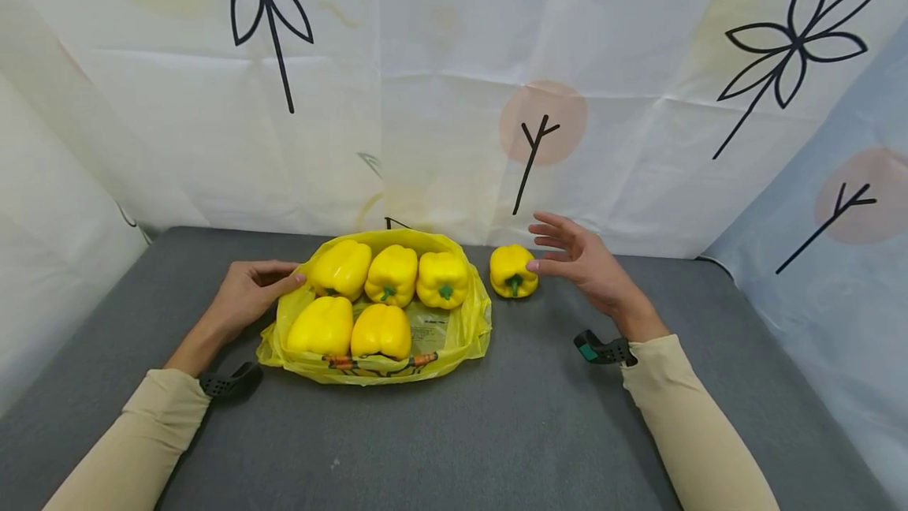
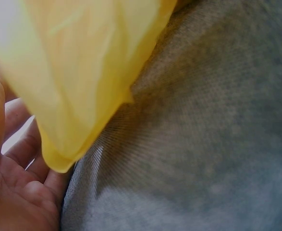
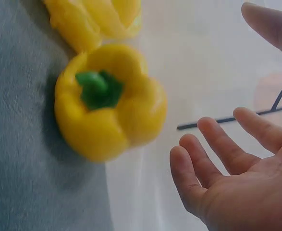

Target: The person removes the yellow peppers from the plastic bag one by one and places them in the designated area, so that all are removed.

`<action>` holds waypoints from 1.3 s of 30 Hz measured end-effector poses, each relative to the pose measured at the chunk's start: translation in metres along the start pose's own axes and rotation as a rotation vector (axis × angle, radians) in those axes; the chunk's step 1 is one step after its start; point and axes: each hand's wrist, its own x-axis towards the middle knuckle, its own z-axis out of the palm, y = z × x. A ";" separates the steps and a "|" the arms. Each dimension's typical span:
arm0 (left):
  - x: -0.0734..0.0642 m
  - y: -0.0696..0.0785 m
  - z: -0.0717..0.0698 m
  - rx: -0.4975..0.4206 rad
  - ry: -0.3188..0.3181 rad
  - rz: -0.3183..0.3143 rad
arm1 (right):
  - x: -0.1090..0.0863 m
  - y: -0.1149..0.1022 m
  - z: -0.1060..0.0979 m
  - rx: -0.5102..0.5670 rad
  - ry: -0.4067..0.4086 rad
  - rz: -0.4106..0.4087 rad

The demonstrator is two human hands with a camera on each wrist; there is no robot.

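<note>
A yellow plastic bag (image 1: 471, 330) lies wide-mouthed on the table with several yellow bell peppers (image 1: 342, 269) inside. At its left rim, my left hand (image 1: 250, 290) pinches the plastic between thumb and fingers; the bag film (image 2: 83, 96) covers part of those fingers in the left wrist view. One loose yellow bell pepper (image 1: 512, 270) with a green stem stands just right of the bag. Beside and above it, my right hand (image 1: 585, 262) has its fingers spread and holds nothing. The right wrist view shows a gap between the loose pepper (image 3: 136, 113) and the right hand (image 3: 249, 180).
The dark grey table (image 1: 454, 448) extends in front of the bag and to both sides. A white curtain (image 1: 440, 140) with printed leaves and twigs hangs behind the table's back edge. Black bands (image 1: 230, 381) sit on both wrists.
</note>
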 end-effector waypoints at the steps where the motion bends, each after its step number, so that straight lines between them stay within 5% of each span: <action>1: 0.000 0.000 0.000 0.000 0.000 0.000 | -0.001 -0.002 0.002 0.002 -0.004 -0.006; 20: 0.001 -0.001 0.000 0.011 0.007 -0.002 | -0.011 -0.033 0.039 0.040 -0.122 -0.085; 39: 0.000 0.001 0.000 0.005 0.007 -0.004 | -0.013 -0.035 0.074 0.012 -0.246 -0.165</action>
